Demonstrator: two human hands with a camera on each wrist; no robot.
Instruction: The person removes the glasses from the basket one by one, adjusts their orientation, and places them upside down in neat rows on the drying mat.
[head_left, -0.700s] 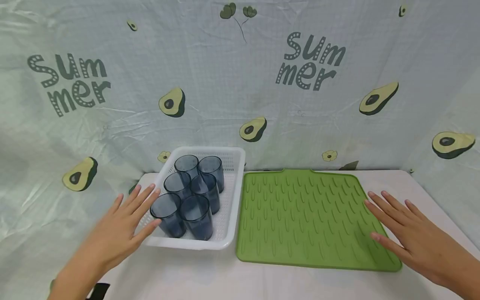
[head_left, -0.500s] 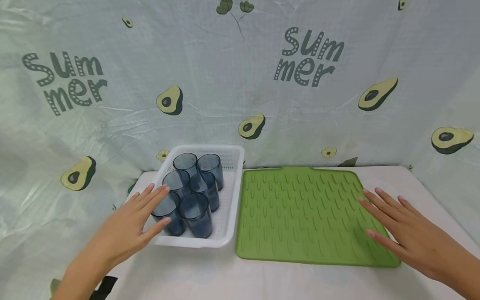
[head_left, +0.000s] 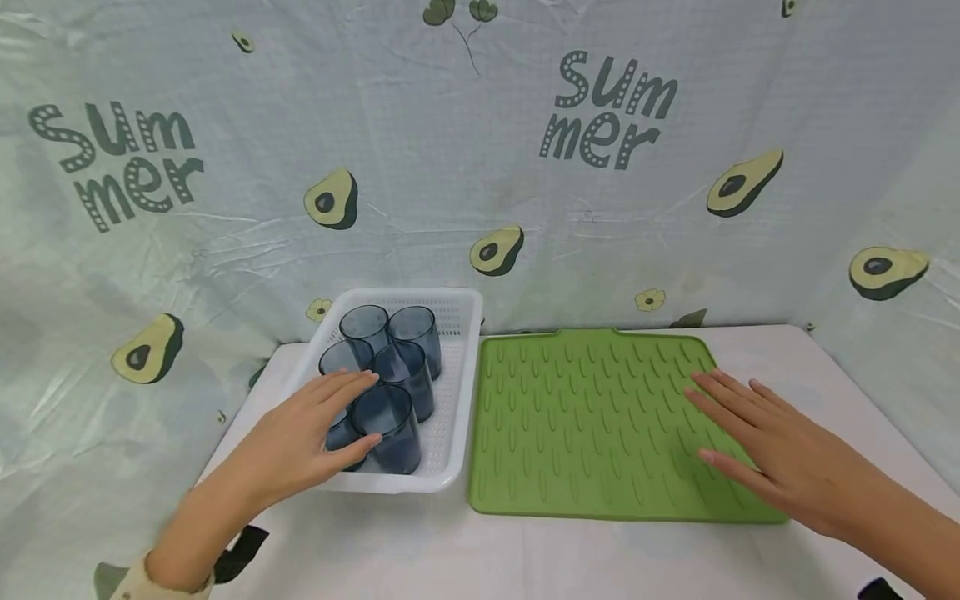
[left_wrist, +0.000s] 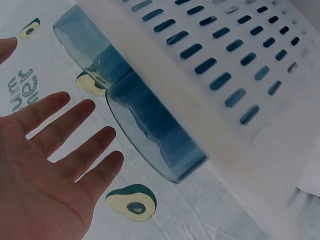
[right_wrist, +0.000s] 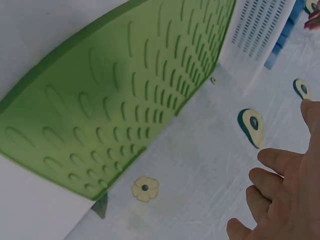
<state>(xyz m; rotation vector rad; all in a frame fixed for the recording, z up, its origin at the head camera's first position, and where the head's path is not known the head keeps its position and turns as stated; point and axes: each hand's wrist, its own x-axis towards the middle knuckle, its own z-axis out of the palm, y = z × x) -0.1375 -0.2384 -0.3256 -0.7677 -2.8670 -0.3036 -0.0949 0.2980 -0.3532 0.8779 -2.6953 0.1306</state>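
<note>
Left hand [head_left: 303, 442]: thumb and fingers apart, empty; shifted rightward over blue glasses [head_left: 408, 379] in white basket [head_left: 420, 483], left of centre, now nearer reach. Right hand [head_left: 780, 454]: fingers extended, empty; shifted leftward above green mat [head_left: 585, 425], lower right.

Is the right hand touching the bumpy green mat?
Apart. The right wrist view shows a wide strip of avocado-print cloth between the right hand and the ridged green mat.
</note>
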